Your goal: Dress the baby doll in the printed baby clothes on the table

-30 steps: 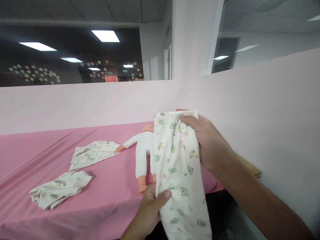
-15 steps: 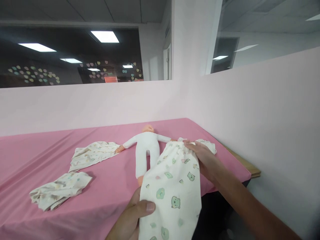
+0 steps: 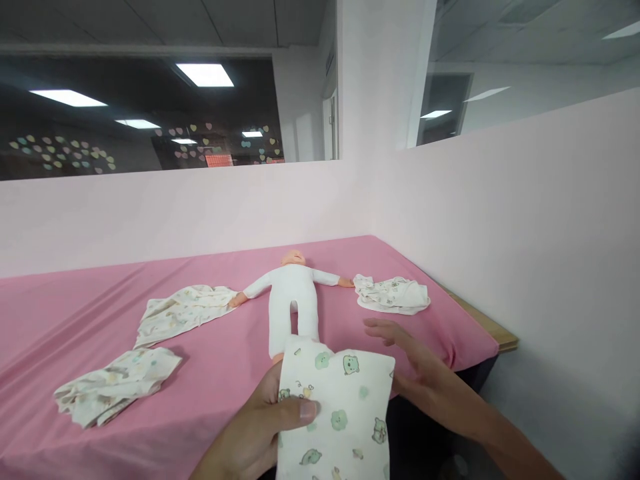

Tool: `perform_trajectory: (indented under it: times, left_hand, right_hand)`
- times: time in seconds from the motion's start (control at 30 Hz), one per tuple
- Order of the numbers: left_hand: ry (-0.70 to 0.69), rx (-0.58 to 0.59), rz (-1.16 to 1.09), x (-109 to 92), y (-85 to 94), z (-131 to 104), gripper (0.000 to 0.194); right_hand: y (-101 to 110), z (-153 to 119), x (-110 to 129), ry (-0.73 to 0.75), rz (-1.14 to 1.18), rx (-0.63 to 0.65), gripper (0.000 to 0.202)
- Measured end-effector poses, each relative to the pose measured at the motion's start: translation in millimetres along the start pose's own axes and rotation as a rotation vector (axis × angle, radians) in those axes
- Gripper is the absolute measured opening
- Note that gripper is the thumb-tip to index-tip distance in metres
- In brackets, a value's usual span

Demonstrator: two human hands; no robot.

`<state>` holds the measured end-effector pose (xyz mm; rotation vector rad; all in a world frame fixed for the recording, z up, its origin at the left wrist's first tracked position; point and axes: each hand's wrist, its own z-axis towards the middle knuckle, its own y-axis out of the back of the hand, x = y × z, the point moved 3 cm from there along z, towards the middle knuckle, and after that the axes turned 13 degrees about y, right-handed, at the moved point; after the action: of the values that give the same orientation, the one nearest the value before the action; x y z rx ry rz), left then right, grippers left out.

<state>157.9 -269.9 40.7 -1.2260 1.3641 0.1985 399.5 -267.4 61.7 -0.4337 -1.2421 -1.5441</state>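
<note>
A: Head view, near edge of the table (image 3: pixel 210 407): left hand (image 3: pixel 255 433) closed on the printed baby garment (image 3: pixel 334 413), thumb pressed across its left side. Garment hangs over the near edge, folded top edge just covering the doll's feet.

B: Right hand (image 3: pixel 420 377)?

A: Open, fingers spread flat, holding nothing; it hovers just beside the garment's right side. Contact with the cloth: cannot tell.

B: Further back?

A: Doll (image 3: pixel 293 300) on its back at mid-table, arms out. 2 crumpled printed cloths to its left: 1 near the front-left (image 3: pixel 117 383), 1 (image 3: pixel 183 310) touching the doll's hand. 1 small garment (image 3: pixel 393 295) near the right edge, by the other hand.
</note>
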Motion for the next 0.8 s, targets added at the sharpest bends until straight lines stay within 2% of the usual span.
perform_trajectory:
  times: [0.1, 0.2, 0.27, 0.4, 0.53, 0.67, 0.73, 0.8]
  left_hand:
    - [0.007, 0.018, -0.016, 0, -1.2, -1, 0.042]
    - [0.008, 0.050, -0.010, -1, -4.1, -3, 0.042]
    - [-0.006, 0.068, 0.006, -3, -4.2, -5, 0.040]
    - [0.002, 0.076, 0.006, -5, 0.3, -7, 0.039]
    - [0.000, 0.138, -0.044, -3, -0.2, -8, 0.035]
    - [0.001, 0.183, -0.096, 0, -2.2, -6, 0.036]
    - [0.015, 0.151, -0.065, 1, -2.3, -5, 0.038]
    - [-0.005, 0.056, 0.032, -2, -1.8, -4, 0.039]
  right_hand:
    - [-9, -10, 18, 0.190, -0.118, -0.013, 0.063]
    - [-17, -9, 35, 0.389, -0.155, -0.051, 0.053]
    - [-18, -5, 45, 0.478, -0.102, 0.012, 0.051]
    - [-17, 1, 56, 0.467, 0.003, 0.119, 0.058]
    - [-25, 7, 48, 0.430, -0.077, 0.049, 0.051]
    - [-35, 10, 40, 0.531, -0.088, -0.012, 0.053]
    - [-34, 12, 38, 0.516, -0.027, -0.009, 0.045]
    - [-31, 14, 39, 0.455, 0.056, -0.010, 0.036]
